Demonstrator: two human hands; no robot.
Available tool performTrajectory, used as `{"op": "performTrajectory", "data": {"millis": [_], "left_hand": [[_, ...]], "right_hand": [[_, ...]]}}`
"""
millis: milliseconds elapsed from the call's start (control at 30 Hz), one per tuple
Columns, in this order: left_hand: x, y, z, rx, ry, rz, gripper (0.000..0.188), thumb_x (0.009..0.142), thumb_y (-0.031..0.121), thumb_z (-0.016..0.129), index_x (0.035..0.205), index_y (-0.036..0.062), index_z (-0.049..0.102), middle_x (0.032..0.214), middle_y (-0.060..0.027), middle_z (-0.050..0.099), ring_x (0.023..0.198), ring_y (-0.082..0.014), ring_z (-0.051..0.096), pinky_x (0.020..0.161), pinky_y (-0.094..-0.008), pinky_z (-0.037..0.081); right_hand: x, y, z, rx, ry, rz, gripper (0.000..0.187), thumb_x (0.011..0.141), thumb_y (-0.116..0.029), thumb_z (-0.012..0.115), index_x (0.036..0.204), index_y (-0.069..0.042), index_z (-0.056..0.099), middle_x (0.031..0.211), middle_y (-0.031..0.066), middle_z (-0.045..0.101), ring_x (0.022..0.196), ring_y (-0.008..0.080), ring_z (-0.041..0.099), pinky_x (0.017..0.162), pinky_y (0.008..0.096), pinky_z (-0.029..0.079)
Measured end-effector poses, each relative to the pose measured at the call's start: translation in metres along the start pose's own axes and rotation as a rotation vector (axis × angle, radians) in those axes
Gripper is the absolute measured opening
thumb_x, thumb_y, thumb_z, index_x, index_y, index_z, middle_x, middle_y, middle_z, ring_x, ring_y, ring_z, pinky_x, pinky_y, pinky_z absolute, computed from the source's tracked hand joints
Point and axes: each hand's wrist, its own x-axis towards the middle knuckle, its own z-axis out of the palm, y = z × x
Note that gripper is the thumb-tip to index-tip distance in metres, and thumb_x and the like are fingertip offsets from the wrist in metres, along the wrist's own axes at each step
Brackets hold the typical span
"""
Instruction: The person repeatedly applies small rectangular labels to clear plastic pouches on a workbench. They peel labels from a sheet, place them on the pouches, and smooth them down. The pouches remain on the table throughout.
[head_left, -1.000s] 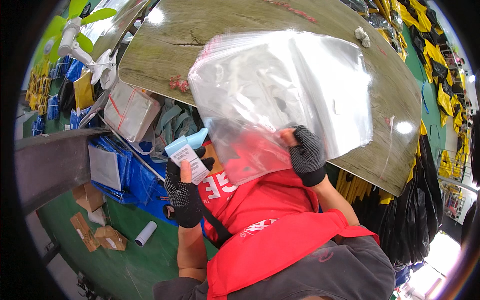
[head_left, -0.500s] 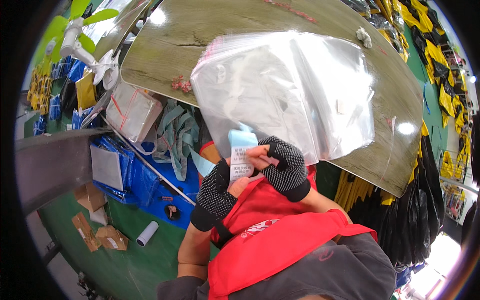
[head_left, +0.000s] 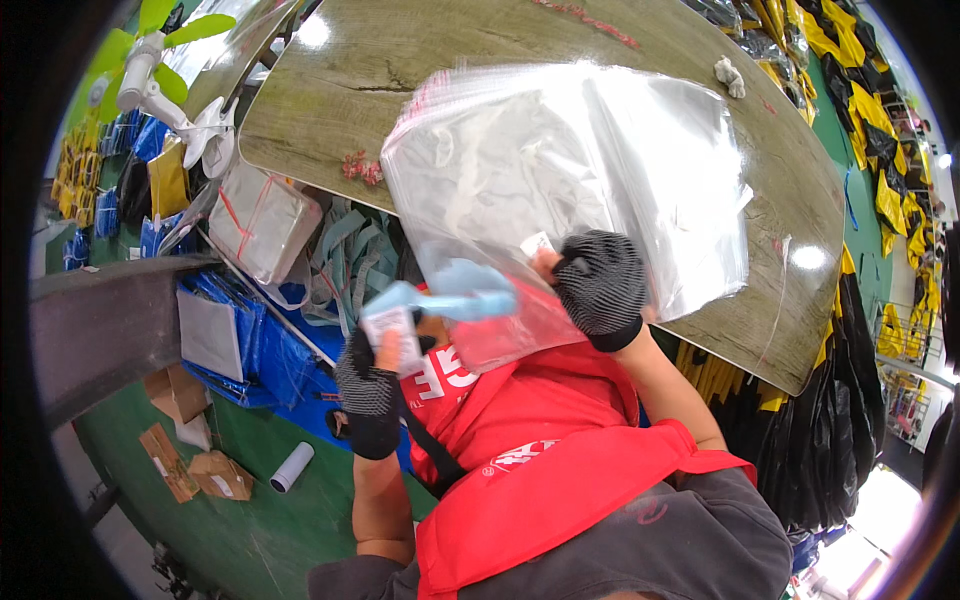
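Note:
A stack of clear plastic bags (head_left: 500,165) covers the near middle of the table, and one clear bag sags past the table edge over my red apron. My left hand (head_left: 368,395), in a black dotted fingerless glove, pinches a strip of white printed labels (head_left: 390,335). Pale blue backing (head_left: 475,290) trails from that strip to the right, blurred by motion. Over the bags, my gloved right hand (head_left: 602,285) has its fingers closed on a small white label (head_left: 537,243). Whether that label touches the plastic, I cannot tell.
Left of the table are a tied bundle of clear packages (head_left: 265,222), loose blue-grey strips (head_left: 350,255) and blue plastic packs (head_left: 260,345). A green-bladed fan (head_left: 145,70) stands far left. Black and yellow bags (head_left: 815,430) hang at the right edge. Red scraps (head_left: 362,168) lie on the table.
My hands have moved apart. The left drew the label strip left and down; the right moved right and up over the bags with a single label. The bag's near edge has shifted toward me.

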Motion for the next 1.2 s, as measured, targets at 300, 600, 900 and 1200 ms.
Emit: {"op": "performTrajectory", "data": {"millis": [300, 600, 900, 1200], "left_hand": [[0.048, -0.021, -0.005, 0.040, -0.132, -0.059, 0.034, 0.092, 0.025, 0.056, 0.118, 0.0029, 0.055, 0.091, -0.0078, 0.065, 0.069, -0.0157, 0.064, 0.055, -0.0273, 0.052], [0.088, -0.007, 0.011, 0.072, -0.145, 0.017, 0.024, 0.093, 0.026, 0.055, 0.102, 0.0042, 0.061, 0.081, -0.0040, 0.064, 0.064, -0.0099, 0.058, 0.057, -0.0233, 0.047], [0.016, 0.016, 0.022, -0.056, -0.197, -0.077, 0.038, 0.095, 0.027, 0.050, 0.121, -0.0007, 0.049, 0.095, -0.0186, 0.066, 0.070, -0.0234, 0.067, 0.061, -0.0329, 0.055], [-0.017, 0.033, 0.068, 0.003, -0.407, -0.003, 0.026, 0.093, 0.014, 0.055, 0.113, -0.0024, 0.058, 0.100, -0.0087, 0.064, 0.091, -0.0147, 0.060, 0.081, -0.0272, 0.048]], "right_hand": [[-0.063, -0.001, 0.001, -0.248, -0.414, -0.058, 0.045, 0.066, -0.037, 0.072, 0.101, -0.011, 0.064, 0.101, 0.0096, 0.057, 0.093, 0.0299, 0.053, 0.082, 0.0429, 0.040], [-0.043, 0.009, -0.010, -0.081, -0.116, -0.181, 0.018, 0.074, -0.008, 0.064, 0.091, -0.008, 0.063, 0.087, 0.0094, 0.062, 0.082, 0.0291, 0.058, 0.072, 0.0410, 0.045], [-0.058, 0.016, -0.064, -0.215, 0.879, 0.277, 0.032, 0.093, -0.027, 0.051, 0.108, 0.001, 0.057, 0.088, 0.0114, 0.063, 0.077, 0.0198, 0.061, 0.072, 0.0307, 0.049], [-0.029, -0.055, -0.018, 0.605, -0.136, 0.282, 0.028, 0.081, -0.014, 0.069, 0.106, -0.003, 0.061, 0.091, 0.0100, 0.064, 0.080, 0.0190, 0.062, 0.070, 0.0290, 0.049]]}}
